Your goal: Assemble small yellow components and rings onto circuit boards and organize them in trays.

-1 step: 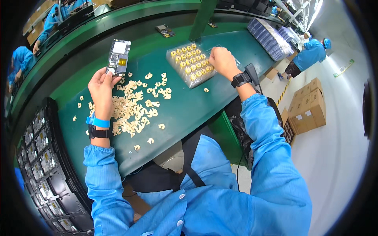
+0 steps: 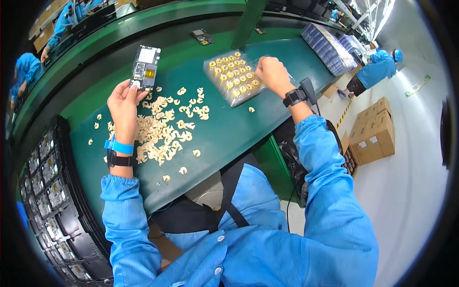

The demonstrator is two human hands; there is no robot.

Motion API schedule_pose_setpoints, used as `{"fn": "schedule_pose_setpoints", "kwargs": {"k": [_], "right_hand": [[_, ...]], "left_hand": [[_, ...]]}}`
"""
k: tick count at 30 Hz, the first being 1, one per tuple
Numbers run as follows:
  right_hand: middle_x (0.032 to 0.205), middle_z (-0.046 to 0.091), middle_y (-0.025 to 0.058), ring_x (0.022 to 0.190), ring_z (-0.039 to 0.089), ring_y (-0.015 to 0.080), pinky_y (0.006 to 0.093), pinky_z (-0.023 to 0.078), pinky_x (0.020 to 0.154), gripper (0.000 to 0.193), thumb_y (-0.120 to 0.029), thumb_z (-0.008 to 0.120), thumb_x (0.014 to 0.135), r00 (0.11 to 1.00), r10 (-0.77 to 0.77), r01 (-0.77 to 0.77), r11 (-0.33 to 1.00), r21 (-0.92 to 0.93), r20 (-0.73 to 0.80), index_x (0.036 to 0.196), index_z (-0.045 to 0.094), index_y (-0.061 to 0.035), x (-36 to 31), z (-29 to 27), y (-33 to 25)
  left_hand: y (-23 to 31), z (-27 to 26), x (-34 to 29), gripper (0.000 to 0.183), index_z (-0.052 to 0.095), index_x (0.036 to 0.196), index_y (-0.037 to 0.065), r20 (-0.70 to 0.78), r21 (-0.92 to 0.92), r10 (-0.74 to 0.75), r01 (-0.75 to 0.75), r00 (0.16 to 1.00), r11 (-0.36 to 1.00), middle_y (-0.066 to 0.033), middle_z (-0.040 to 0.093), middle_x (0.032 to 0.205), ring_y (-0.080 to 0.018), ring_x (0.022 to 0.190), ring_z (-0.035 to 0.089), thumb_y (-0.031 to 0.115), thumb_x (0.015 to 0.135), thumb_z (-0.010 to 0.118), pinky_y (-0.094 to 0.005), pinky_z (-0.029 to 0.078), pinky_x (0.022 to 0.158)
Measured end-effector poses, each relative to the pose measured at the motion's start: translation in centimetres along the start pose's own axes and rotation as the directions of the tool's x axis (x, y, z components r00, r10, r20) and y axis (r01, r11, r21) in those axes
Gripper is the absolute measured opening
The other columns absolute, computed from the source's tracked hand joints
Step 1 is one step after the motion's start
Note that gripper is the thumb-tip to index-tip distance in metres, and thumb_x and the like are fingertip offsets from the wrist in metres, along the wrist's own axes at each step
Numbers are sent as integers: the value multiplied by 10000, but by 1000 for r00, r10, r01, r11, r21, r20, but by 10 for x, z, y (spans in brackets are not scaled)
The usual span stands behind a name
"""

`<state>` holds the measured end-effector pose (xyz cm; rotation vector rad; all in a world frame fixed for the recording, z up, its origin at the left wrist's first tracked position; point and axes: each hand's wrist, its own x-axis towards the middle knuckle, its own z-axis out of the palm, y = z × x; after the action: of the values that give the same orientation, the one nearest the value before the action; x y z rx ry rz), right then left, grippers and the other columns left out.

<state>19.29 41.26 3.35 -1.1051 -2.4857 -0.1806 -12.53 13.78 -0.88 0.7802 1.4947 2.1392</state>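
Note:
Between the thumb and fingers of my left hand (image 2: pixel 124 104) is a small circuit board (image 2: pixel 145 68), held upright above the bench by its lower end. It is dark, with a white square block and a gold patch. My right hand (image 2: pixel 274 74) is closed at the right edge of a clear plastic tray (image 2: pixel 235 102). Its fingertips are hidden, so whatever they pinch cannot be made out. Rows of small round yellow-and-white parts (image 2: pixel 230 75) sit in the tray. Under and beside my left hand lies a loose heap of cream-coloured, curled C-shaped pieces (image 2: pixel 160 126).
More boards, one nearest (image 2: pixel 202 37), lie along the bench's far side by a green post (image 2: pixel 248 24). A black tray of boards (image 2: pixel 57 191) stands at left. Wrapped stacks (image 2: pixel 329 48) rest at the far right. Cartons (image 2: pixel 372 129) and another person (image 2: pixel 380 69) are beyond.

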Motion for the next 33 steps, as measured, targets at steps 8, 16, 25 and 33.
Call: {"fn": "schedule_pose_setpoints", "kwargs": {"k": [8,16,25,33], "right_hand": [[778,709,122,681,682,208,330,537,635,173,-118,653,919,941,175,-331,655,679,290,875,661,49,7,-6,19],[741,657,34,612,561,81,256,456,539,189,-141,693,964,893,177,-439,535,721,413,932,680,45,3,-11,14],[719,567,-9,588,470,61,239,378,512,155,-119,640,1004,862,160,-507,291,812,481,986,651,35,1,-1,23],[754,559,-6,606,458,63,234,367,516,139,-110,630,1008,853,79,-515,-30,857,515,1011,633,29,-2,-9,36]], "left_hand": [[0,4,2,294,565,1256,-141,14,-27,28,-27,1000,999,-173,715,1075,-197,886,729,24,1013,568,-287,629,811],[3,0,3,266,587,1236,-125,-2,-5,20,-20,1000,1000,-168,719,1061,-187,888,727,23,1016,562,-283,631,804],[1,-3,6,276,568,1248,-137,-2,8,41,-41,999,999,-176,713,1075,-205,918,727,18,1020,548,-297,633,829],[2,-8,6,274,576,1247,-132,-1,-5,35,-35,999,999,-169,714,1083,-197,923,725,16,1018,549,-295,633,825]]}}
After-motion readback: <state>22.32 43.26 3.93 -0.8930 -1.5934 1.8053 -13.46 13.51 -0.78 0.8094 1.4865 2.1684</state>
